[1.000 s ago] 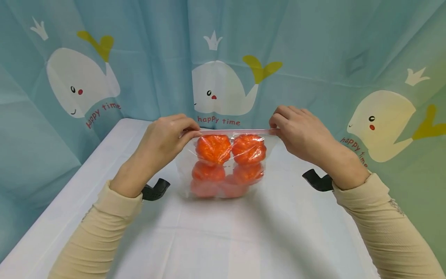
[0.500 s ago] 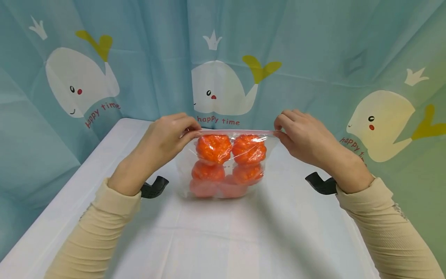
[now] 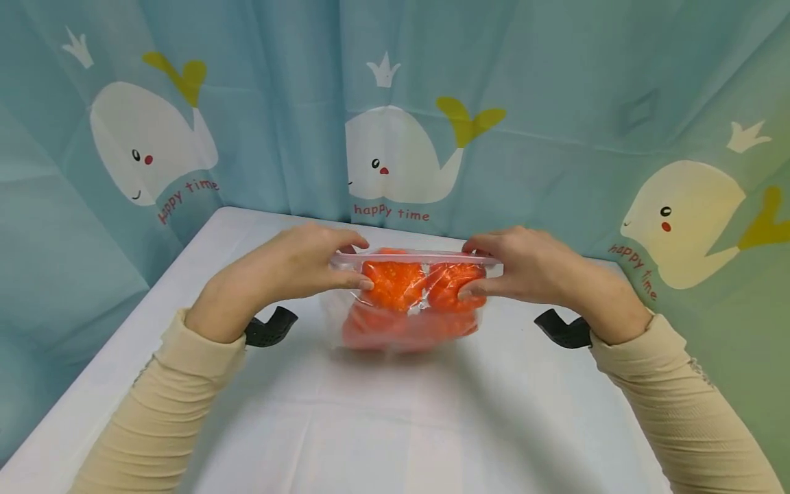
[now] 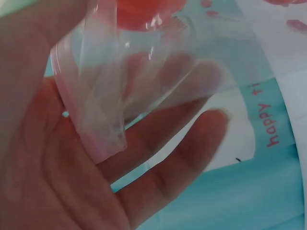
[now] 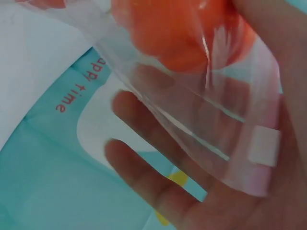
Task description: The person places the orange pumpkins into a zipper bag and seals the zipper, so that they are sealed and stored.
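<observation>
A clear zip bag (image 3: pixel 409 331) stands in the middle of the head view, its pinkish zip strip (image 3: pixel 420 257) running across the top. Inside are several orange, ribbed, pumpkin-shaped things (image 3: pixel 393 285), partly blurred by the plastic. My left hand (image 3: pixel 308 261) holds the bag's left end, thumb in front and fingers behind. On the right end my right hand (image 3: pixel 524 264) does the same, its thumb over the front of an orange piece. In the right wrist view a white slider (image 5: pixel 264 146) sits near the strip's end, and spread fingers show behind the film.
The bag is on a white-covered table (image 3: pixel 370 425). Behind it hangs a blue curtain (image 3: pixel 278 103) printed with whales. Black curved pieces (image 3: pixel 271 327) stick out by both wrists.
Both hands have gone from pinching the zip strip's ends to spanning the bag's sides, moving lower and inward. The bag's top has sunk and tipped, and the orange things look more bunched.
</observation>
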`<state>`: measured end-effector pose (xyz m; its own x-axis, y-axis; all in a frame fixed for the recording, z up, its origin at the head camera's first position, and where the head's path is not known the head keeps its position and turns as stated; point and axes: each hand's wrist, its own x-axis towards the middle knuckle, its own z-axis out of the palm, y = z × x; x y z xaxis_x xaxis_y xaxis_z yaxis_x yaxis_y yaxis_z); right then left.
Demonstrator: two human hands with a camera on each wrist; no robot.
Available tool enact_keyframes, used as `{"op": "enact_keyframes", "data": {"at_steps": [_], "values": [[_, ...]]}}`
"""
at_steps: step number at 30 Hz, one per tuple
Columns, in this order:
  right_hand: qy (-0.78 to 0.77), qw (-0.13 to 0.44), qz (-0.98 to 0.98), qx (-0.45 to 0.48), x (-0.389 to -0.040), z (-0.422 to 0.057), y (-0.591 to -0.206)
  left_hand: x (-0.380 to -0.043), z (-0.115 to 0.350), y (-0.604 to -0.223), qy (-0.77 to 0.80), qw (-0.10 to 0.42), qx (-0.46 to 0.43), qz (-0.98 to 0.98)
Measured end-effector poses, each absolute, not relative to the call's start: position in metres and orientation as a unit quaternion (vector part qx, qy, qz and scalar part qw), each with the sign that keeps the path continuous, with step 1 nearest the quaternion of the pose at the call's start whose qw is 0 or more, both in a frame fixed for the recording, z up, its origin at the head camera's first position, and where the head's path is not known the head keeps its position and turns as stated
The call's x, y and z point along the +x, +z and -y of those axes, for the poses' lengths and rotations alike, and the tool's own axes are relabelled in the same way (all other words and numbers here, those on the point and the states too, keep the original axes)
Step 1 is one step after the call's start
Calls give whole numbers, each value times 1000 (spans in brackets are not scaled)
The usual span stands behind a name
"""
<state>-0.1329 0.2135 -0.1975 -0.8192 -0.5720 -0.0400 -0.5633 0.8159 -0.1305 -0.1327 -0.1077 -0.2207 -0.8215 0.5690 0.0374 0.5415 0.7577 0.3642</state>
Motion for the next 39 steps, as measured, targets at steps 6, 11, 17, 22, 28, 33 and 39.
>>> {"op": "enact_keyframes", "data": {"at_steps": [6,11,17,22,28,33,39], "values": [[-87,125,-942,-300,-132,-213,-206,-131,103,-223,203,53,324,-923],[-115,112,-932,-324,-132,-215,-210,-131,101,-226,216,3,352,-911],[-92,13,-940,-328,-130,-216,-219,-132,99,-236,207,-84,366,-903],[-78,-32,-947,-310,-130,-217,-234,-134,95,-250,209,-136,365,-897],[-72,-104,-940,-316,-130,-221,-263,-134,90,-271,209,-153,350,-900],[-89,-141,-936,-310,-127,-222,-291,-132,89,-286,208,-121,337,-910],[-104,-147,-943,-282,-121,-221,-317,-129,88,-303,205,-105,331,-915]]}}
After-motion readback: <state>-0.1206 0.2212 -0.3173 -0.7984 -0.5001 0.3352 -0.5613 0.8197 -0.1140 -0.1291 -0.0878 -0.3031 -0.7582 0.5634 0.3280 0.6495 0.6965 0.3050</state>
